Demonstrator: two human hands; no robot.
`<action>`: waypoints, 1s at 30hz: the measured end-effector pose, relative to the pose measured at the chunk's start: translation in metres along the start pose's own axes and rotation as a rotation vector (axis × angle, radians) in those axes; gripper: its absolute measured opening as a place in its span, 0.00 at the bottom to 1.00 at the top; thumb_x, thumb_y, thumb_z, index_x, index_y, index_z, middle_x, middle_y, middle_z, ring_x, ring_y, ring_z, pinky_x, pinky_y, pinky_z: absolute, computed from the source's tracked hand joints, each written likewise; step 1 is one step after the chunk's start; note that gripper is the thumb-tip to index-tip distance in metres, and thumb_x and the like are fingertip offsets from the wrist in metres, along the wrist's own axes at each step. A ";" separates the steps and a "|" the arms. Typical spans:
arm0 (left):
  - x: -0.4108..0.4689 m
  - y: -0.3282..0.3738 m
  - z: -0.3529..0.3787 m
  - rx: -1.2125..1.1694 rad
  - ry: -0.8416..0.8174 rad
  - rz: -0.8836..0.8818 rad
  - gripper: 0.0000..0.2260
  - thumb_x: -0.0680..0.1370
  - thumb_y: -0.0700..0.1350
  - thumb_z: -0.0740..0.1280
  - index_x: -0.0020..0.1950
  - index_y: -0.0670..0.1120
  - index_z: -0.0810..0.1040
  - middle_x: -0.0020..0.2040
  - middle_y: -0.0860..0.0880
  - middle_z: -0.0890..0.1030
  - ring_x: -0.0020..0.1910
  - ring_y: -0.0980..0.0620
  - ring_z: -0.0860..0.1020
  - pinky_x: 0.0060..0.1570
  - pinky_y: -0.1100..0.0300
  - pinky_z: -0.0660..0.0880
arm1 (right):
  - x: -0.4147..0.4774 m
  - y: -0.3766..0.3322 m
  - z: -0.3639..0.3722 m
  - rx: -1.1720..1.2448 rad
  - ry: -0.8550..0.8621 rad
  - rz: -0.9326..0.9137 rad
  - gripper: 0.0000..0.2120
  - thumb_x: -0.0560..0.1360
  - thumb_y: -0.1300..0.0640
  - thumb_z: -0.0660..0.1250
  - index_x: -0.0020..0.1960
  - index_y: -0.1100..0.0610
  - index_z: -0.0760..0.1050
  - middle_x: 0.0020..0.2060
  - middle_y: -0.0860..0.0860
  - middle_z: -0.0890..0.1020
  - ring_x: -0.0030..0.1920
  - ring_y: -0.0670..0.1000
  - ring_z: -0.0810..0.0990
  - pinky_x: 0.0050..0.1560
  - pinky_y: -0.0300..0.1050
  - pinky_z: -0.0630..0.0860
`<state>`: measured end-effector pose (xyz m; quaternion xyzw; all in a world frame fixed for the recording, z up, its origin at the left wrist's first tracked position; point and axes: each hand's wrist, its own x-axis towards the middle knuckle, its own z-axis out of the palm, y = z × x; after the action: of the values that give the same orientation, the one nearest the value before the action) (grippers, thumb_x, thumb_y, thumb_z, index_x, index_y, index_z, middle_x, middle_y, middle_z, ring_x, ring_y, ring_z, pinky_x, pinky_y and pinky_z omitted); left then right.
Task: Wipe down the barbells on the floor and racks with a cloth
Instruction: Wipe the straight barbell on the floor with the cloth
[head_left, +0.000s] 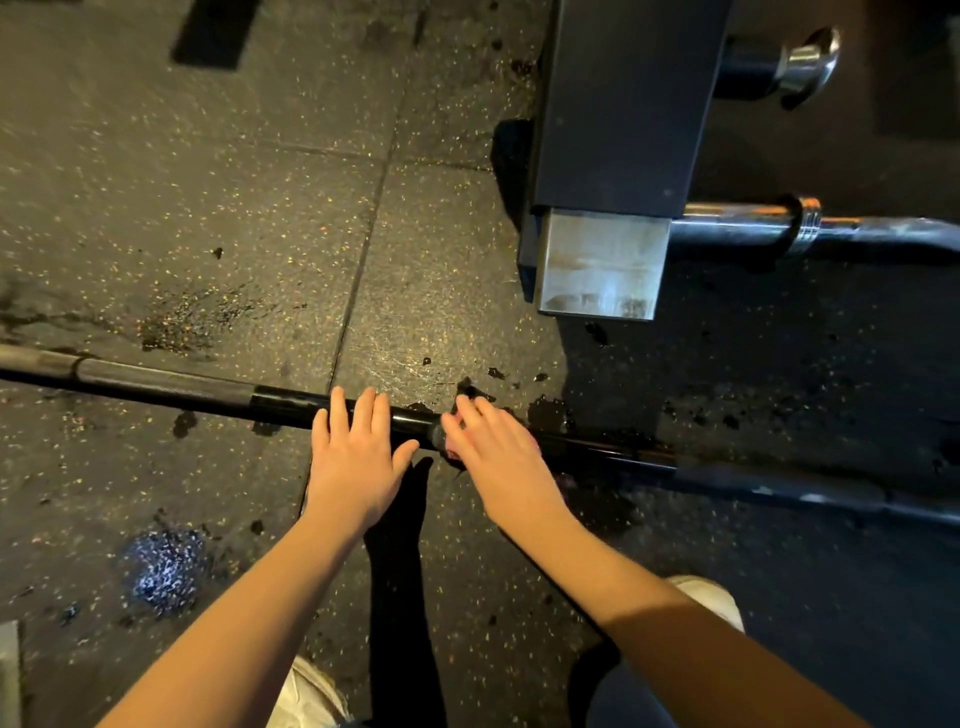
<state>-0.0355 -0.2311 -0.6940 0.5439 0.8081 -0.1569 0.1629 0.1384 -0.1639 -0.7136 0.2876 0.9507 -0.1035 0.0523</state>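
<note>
Gym floor (208, 182) of dark rubber tile, flecked yellow, with wet patches (192, 317) and dark drips about. Long black steel barbell (182, 384) lies flat on it, running crosswise under both grips. Its knurled section is well out past the left grip; the smooth glossy section is beneath the hands.

Left grip (358, 457): relaxed flat, fingers straight and together, laid across the shaft. Holds nothing. Judged to be steadying the bar against rolling.

Right grip (498, 457): just beside the left, not touching it. Fingers flattened, pressing a small crumpled cloth (441, 441) onto the shaft. Only a greyish edge shows by the fingertips, plus a pinkish trace at the hand's far side. Slightly blurred; cannot tell whether the thumb hooks beneath the bar.

Beyond the right grip: a square black steel rack post (623, 104) with a bright metal foot, and a second barbell (737, 223) with a chrome collar reaching out from behind it.

Handling, as judgement:
- Bar is heavy, rigid and round, so prone to roll; the glossy wet stretch is probably slick.
- Better pinned from above than lifted, with the cloth wrapped round the shaft and slid along it.
- Cloth is soft and light and bunches easily; it will want firm pressure over the knurling.
</note>
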 end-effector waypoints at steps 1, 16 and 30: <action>0.000 0.000 -0.001 0.004 -0.004 0.002 0.30 0.78 0.57 0.64 0.71 0.37 0.68 0.70 0.39 0.71 0.71 0.32 0.62 0.66 0.38 0.62 | -0.004 0.004 0.001 -0.029 -0.008 -0.013 0.45 0.65 0.57 0.75 0.75 0.57 0.55 0.73 0.57 0.65 0.73 0.58 0.64 0.71 0.51 0.65; -0.005 0.019 -0.005 0.102 -0.022 -0.053 0.33 0.81 0.62 0.46 0.78 0.41 0.49 0.78 0.43 0.54 0.76 0.36 0.48 0.73 0.44 0.50 | -0.014 0.000 -0.005 0.052 0.017 0.156 0.42 0.63 0.59 0.76 0.74 0.59 0.64 0.72 0.59 0.68 0.72 0.60 0.67 0.69 0.53 0.67; 0.001 0.048 0.000 0.170 -0.032 0.184 0.38 0.79 0.66 0.44 0.77 0.42 0.36 0.79 0.44 0.39 0.76 0.38 0.37 0.74 0.43 0.41 | -0.050 0.042 0.020 0.021 0.138 0.178 0.39 0.65 0.63 0.72 0.73 0.58 0.61 0.70 0.61 0.70 0.69 0.62 0.70 0.69 0.57 0.61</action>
<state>0.0086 -0.2133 -0.6982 0.6252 0.7358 -0.2178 0.1428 0.2038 -0.1614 -0.7322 0.3780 0.9215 -0.0884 -0.0076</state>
